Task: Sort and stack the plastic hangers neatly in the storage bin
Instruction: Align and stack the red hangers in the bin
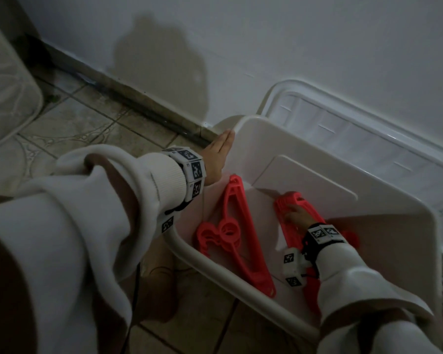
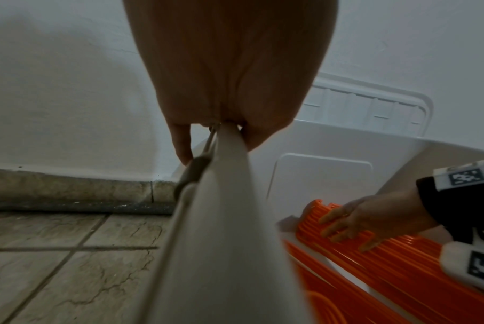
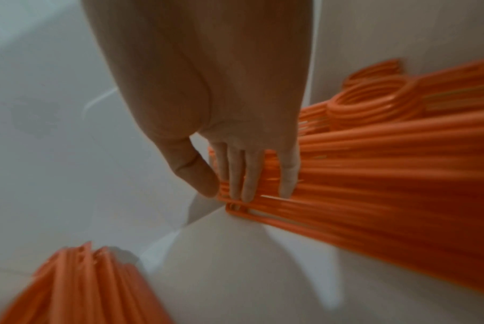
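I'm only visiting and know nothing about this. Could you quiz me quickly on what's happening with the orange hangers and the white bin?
1. True or false: the right hand rests on a hanger stack.
2. The left hand holds: A the storage bin rim, B a hanger, C a lid?
3. Fill in: the bin contains ___ orange stacks.
Key: 1 true; 2 A; 3 two.

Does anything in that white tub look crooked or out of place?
Slightly. In the storage bin, the left stack of hangers is fanned, hooks not lined up. In the right stack, under the right hand, one hanger end pokes out from the rest.
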A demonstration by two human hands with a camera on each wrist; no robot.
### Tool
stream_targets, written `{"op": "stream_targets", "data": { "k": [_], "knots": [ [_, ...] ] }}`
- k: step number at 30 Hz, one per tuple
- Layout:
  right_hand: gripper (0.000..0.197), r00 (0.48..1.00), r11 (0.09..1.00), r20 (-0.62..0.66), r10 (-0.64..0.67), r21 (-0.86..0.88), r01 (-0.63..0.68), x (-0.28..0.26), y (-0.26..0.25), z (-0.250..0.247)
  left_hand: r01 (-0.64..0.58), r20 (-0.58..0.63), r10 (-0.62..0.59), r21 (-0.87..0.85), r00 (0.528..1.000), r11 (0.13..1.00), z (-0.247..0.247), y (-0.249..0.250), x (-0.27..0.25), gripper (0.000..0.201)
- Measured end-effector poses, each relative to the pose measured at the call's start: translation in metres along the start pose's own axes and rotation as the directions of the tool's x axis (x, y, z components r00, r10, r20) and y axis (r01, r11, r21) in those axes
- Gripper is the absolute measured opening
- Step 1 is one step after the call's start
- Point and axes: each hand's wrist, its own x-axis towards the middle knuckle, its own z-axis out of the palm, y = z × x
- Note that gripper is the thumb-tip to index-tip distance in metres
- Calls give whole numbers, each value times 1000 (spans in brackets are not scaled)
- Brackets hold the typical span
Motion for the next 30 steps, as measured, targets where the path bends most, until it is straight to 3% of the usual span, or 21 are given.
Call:
{"op": "stream_targets", "data": {
  "k": [2, 6, 12, 16, 18, 20, 23, 26, 30],
  "knots": [
    [49, 999, 999, -29, -30, -18, 29, 0, -1, 2, 4, 9, -4, 5, 1000, 1000, 0, 0, 0, 72],
    [48, 997, 999, 70, -46, 3, 46, -16, -10, -2, 27, 4, -27, 38, 1000, 999, -2, 5, -1, 74],
    [38, 987, 989, 77, -143, -20, 145, -57, -22, -34, 101, 23, -104, 119, 994, 988, -5, 19, -3, 77],
    [36, 976, 975, 26, -218, -32, 219, -88, -15, -70, 159, -23, -157, 185, 987, 970, -18, 50, -6, 58],
    [42, 980, 980, -11, -197, 27, 197, -102, -1, -90, 105, -14, -105, 268, 994, 958, -18, 75, -8, 41],
    [46, 978, 971, -59, -202, 116, 208, -123, 13, -111, 14, 18, -22, 338, 1000, 941, -12, 109, -12, 39],
    [41, 951, 945, -175, -256, 163, 285, -162, 44, -142, -148, 69, 135, 258, 988, 955, 10, 173, -24, 45],
    [37, 911, 917, -328, -251, 222, 332, -197, 91, -164, -326, 113, 312, 144, 943, 934, 44, 237, -35, 46],
    [35, 873, 911, -469, -131, 291, 293, -232, 174, -168, -395, 181, 368, 139, 912, 908, 92, 313, -52, 53]
  ]
}}
